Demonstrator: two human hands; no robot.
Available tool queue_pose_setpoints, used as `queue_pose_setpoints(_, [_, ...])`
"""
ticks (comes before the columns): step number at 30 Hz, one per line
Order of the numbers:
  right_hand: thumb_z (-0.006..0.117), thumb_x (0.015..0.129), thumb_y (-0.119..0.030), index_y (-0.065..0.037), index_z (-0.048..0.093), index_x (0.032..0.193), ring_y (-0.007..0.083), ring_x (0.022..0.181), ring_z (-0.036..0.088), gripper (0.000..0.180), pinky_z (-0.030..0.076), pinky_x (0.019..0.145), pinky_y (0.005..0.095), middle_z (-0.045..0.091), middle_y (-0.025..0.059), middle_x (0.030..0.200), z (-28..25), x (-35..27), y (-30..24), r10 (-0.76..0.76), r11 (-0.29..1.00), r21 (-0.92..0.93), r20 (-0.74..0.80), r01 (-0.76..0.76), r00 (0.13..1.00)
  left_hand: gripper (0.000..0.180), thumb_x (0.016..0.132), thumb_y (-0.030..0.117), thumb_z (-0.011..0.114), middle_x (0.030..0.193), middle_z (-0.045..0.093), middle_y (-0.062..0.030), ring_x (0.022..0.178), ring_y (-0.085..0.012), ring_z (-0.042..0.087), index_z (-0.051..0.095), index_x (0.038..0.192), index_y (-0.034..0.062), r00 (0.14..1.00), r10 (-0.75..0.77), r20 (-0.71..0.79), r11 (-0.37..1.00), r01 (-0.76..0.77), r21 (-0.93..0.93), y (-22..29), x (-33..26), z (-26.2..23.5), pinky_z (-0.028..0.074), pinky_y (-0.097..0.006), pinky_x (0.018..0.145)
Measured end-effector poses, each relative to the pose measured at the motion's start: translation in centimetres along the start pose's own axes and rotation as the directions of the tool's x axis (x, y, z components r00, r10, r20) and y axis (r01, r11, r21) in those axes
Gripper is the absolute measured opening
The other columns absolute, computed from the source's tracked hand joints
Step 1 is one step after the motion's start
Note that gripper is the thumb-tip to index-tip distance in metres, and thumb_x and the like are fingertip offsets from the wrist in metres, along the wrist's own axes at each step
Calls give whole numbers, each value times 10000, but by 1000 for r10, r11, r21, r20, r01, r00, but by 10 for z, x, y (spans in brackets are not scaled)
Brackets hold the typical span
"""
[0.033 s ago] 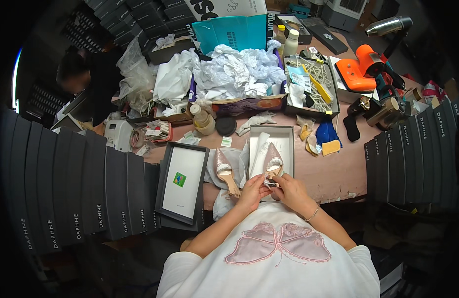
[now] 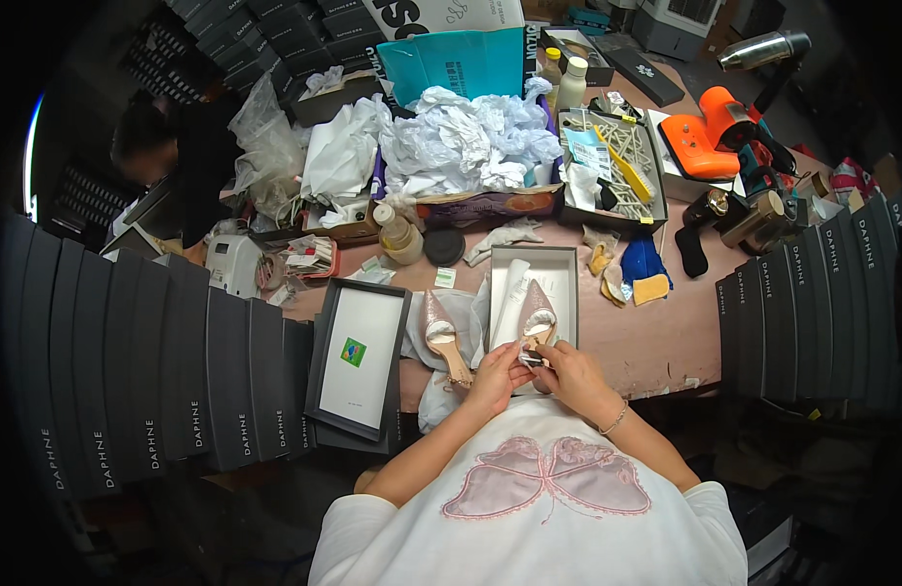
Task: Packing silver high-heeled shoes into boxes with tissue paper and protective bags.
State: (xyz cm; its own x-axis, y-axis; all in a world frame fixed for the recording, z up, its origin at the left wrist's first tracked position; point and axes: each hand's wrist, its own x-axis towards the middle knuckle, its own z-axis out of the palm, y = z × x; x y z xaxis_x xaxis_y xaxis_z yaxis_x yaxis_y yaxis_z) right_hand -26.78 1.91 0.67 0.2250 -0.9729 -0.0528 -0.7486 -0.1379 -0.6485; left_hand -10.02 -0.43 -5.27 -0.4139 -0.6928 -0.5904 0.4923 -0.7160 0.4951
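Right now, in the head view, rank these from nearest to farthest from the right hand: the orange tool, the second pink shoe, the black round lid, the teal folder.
From the right hand:
1. Second pink shoe, just left on white paper.
2. Black round lid, farther up-left.
3. Orange tool, far upper right.
4. Teal folder, at the table's far edge; close to the tool's distance.

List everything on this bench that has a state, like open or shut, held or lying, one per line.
Left hand: gripping the shoe's heel end.
Right hand: on the same shoe.
Pointed pink shoe: held over the box.
Second pink shoe: lying on white paper.
Grey shoe box: open.
Box lid: off, lying inside up.
White tissue pile: crumpled.
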Motion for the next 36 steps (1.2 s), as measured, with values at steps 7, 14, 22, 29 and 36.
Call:
queue_pose_setpoints(7, [672, 798, -183, -29, 645, 1065, 319, 702, 616, 309, 485, 633, 395, 606, 156, 813, -14, -5, 6, 62, 972, 228, -12, -57, 998, 194, 959, 218, 540, 984, 598, -75, 913, -182, 597, 553, 1061, 54, 999, 32, -45, 999, -33, -24, -1, -5, 3, 517, -376, 865])
queue_pose_setpoints(14, [688, 786, -186, -9, 645, 1045, 319, 698, 609, 317, 484, 638, 394, 600, 163, 795, -13, -14, 6, -12, 982, 189, 38, 5, 999, 196, 925, 210, 600, 978, 592, -70, 932, -195, 590, 564, 1023, 44, 995, -71, -77, 993, 63, -97, 1, -2, 1, 519, -397, 866])
queue_pose_setpoints(22, [678, 793, -159, -10, 636, 1062, 310, 695, 607, 310, 484, 627, 381, 588, 154, 788, -4, -15, 4, 25, 983, 182, -62, -14, 998, 201, 926, 206, 601, 971, 594, -84, 940, -220, 587, 571, 1033, 38, 994, -108, 0, 974, 105, -201, -7, 1, -9, 513, -385, 886])
queue_pose_setpoints(29, [654, 813, -136, -32, 612, 1090, 345, 732, 597, 299, 479, 644, 412, 592, 156, 856, -4, -16, 2, 68, 969, 243, -57, -52, 996, 202, 946, 187, 569, 1023, 607, -97, 977, -213, 593, 578, 1071, 28, 996, -55, 64, 965, 70, -255, -17, 2, -14, 499, -396, 921])
queue_pose_setpoints(36, [656, 811, -154, -32, 612, 1083, 345, 753, 606, 301, 484, 651, 414, 596, 159, 860, -8, -17, 4, 42, 983, 180, -8, -40, 999, 184, 942, 170, 575, 1003, 620, -103, 979, -220, 601, 593, 1048, 21, 995, -77, 61, 964, 90, -251, -20, 3, -16, 506, -397, 914])
